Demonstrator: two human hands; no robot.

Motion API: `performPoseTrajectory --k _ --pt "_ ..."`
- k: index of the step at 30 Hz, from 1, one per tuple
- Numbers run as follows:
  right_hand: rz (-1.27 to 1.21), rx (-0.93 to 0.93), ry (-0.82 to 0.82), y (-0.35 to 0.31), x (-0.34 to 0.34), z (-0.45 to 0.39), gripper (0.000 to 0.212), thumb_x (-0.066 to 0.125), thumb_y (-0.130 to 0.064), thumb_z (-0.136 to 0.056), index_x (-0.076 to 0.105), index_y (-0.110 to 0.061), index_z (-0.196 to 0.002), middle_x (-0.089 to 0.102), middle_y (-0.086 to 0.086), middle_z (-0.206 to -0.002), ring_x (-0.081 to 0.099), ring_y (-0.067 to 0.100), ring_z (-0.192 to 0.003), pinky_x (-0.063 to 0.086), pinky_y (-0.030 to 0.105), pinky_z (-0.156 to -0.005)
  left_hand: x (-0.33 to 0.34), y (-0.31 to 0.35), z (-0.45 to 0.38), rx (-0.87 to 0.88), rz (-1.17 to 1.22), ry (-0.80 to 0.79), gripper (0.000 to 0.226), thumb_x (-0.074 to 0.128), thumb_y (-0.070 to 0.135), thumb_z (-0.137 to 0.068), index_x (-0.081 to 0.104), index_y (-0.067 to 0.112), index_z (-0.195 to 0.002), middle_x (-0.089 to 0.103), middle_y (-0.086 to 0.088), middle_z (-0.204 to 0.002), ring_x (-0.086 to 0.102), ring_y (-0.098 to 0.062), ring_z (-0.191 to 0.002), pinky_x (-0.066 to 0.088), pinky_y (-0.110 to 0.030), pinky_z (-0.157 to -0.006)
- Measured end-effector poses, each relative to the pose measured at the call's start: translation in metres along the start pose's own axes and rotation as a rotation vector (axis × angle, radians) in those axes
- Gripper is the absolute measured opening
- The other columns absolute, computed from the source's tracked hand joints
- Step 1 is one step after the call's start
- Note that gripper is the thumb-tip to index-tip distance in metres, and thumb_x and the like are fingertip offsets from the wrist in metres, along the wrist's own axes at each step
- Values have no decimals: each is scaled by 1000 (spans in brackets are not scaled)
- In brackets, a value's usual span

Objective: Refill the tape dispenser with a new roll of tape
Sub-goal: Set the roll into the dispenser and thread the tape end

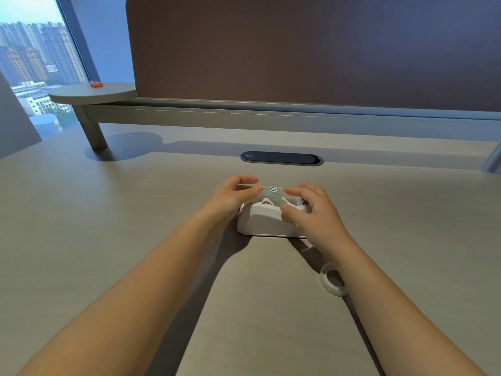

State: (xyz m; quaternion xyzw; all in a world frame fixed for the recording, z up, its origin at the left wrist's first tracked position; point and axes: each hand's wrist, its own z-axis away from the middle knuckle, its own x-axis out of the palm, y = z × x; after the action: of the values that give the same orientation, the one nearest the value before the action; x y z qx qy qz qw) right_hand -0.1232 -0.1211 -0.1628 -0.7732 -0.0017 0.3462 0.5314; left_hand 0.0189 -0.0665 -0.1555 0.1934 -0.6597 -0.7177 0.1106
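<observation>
A white tape dispenser point(264, 219) stands on the desk in front of me. A translucent roll of tape point(272, 196) with a patterned core sits in its cradle, and both hands are on it. My left hand point(230, 198) pinches the roll's left edge with thumb and fingertips. My right hand point(311, 210) holds the roll's right side, its thumb against the dispenser's front. A white plastic ring point(332, 280), an empty core by its look, lies on the desk partly under my right forearm.
A dark oval cable-port cover point(282, 158) is set into the desk behind the dispenser. A brown partition point(311, 50) closes the back. A raised round shelf point(92, 93) with a small orange object point(96, 84) stands far left, by a window.
</observation>
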Motion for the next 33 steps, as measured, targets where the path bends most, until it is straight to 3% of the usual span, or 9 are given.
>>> performPoseTrajectory --k 2,6,9,12,18,20,23,29,33 --pt "-28 13 44 -8 1 -4 34 50 -31 -85 57 -14 -114 48 9 -131 40 26 -123 36 43 -105 0 -1 0 5 24 22 28 54 20 -84 49 16 -111 53 5 -88 52 -10 -81 40 -27 -76" --pt "-67 104 23 -24 5 -16 37 48 -41 -84 67 -10 -91 67 11 -98 57 30 -98 45 46 -88 1 -2 0 6 34 46 34 54 22 -83 49 13 -115 55 1 -94 52 -15 -89 41 -24 -73" --pt "-23 140 -6 -28 8 -21 33 54 -41 -80 68 -12 -87 68 10 -95 58 29 -94 47 48 -88 -1 -2 2 3 78 55 18 49 27 -86 53 15 -99 57 -5 -99 53 -16 -85 42 -26 -73" --pt "-15 154 -10 -29 7 -21 29 58 -37 -79 69 -11 -85 67 10 -95 56 28 -93 47 51 -89 -3 -3 5 4 85 69 16 42 30 -89 54 22 -82 58 2 -87 54 -12 -80 44 -24 -73" --pt "40 74 27 -31 -1 -22 20 60 -20 -80 70 -4 -87 66 10 -89 55 22 -82 46 37 -77 -4 -8 11 15 12 92 17 45 30 -88 57 19 -85 59 -4 -93 52 -22 -94 43 -43 -96" --pt "226 25 26 -31 -5 -25 17 56 -17 -83 69 -6 -82 69 11 -91 55 26 -84 44 40 -83 -4 -8 12 28 -8 88 20 46 30 -87 57 15 -94 58 1 -88 53 -19 -93 43 -42 -97" --pt "593 -29 -38 -30 -10 -28 20 42 -7 -88 58 -19 -82 67 6 -95 44 23 -85 26 34 -83 -3 -7 13 47 -58 87 27 46 30 -87 57 12 -103 57 4 -89 52 -16 -93 42 -40 -98" --pt "729 -24 -175 -32 -13 -31 39 35 4 -84 55 -18 -110 62 7 -112 45 29 -112 25 37 -92 -2 -6 14 57 -102 88 26 46 28 -87 56 12 -105 57 -3 -103 52 -17 -100 42 -38 -98" --pt "842 -23 -189 -33 -8 -31 34 34 0 -84 61 -14 -102 60 10 -109 38 29 -112 21 43 -100 -3 -7 14 61 -114 84 26 46 27 -87 55 12 -106 56 -3 -105 51 -17 -101 42 -36 -97"
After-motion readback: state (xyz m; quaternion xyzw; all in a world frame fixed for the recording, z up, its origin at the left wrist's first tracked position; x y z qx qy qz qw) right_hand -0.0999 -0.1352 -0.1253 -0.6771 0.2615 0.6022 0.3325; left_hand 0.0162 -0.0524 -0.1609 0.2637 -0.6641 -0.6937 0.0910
